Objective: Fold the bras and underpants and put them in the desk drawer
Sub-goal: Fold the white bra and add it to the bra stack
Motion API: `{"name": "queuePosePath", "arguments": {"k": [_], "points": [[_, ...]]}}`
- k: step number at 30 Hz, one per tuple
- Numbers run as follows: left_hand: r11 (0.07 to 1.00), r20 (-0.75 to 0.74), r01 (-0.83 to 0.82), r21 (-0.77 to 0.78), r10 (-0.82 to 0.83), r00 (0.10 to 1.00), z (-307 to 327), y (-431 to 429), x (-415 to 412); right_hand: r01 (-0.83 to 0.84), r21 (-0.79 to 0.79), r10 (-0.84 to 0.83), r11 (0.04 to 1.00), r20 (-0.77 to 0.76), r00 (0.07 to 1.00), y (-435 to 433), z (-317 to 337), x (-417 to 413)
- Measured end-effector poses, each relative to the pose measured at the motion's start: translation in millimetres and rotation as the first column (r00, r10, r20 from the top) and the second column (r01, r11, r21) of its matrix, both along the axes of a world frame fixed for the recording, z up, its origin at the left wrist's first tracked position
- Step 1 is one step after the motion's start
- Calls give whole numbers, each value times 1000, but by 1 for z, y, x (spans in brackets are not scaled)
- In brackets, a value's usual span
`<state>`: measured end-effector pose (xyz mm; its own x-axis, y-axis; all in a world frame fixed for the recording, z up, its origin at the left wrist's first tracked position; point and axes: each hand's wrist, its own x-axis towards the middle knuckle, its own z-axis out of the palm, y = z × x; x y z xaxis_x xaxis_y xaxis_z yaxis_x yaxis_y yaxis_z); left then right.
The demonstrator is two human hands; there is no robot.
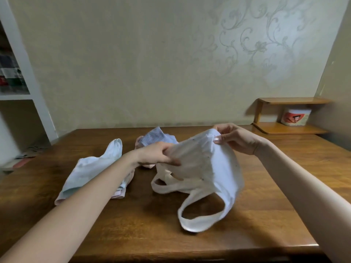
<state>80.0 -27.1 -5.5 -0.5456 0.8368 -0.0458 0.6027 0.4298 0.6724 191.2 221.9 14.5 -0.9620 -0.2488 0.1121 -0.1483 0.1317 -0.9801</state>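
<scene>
A white bra (207,168) with small dark dots hangs above the wooden desk (144,221), its straps looping down toward the desktop. My left hand (157,154) pinches its left edge, and my right hand (233,138) pinches the top right edge. A pale mint garment (91,168) lies flat on the left of the desk, over a pink one (121,192). Behind my left hand sits a blue striped piece (153,137) on a small heap. No drawer is in view.
A white shelf unit (20,76) with folded items stands at the far left. At the back right a small wooden shelf (288,128) holds a white tub (296,116). The wall runs close behind the desk.
</scene>
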Motion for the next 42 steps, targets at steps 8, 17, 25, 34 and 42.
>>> {"name": "queuePosePath", "arguments": {"k": [8, 17, 25, 34, 42], "points": [[653, 597, -352, 671, -195, 778, 26, -30, -4, 166, 8, -166, 986, 101, 981, 33, -11, 8], [759, 115, -133, 637, 78, 990, 68, -44, -11, 575, 426, -417, 698, -410, 811, 47, 23, 10], [933, -750, -228, 278, 359, 555, 78, -56, -24, 629, 563, -314, 536, -558, 768, 39, 44, 18], [867, -538, -424, 261, 495, 682, 76, -40, -40, 293, 255, -281, 921, -85, 956, 39, 37, 29], [865, -677, 195, 462, 202, 707, 94, 47, 33, 423, 463, -292, 779, -329, 898, -51, 38, -14]]}}
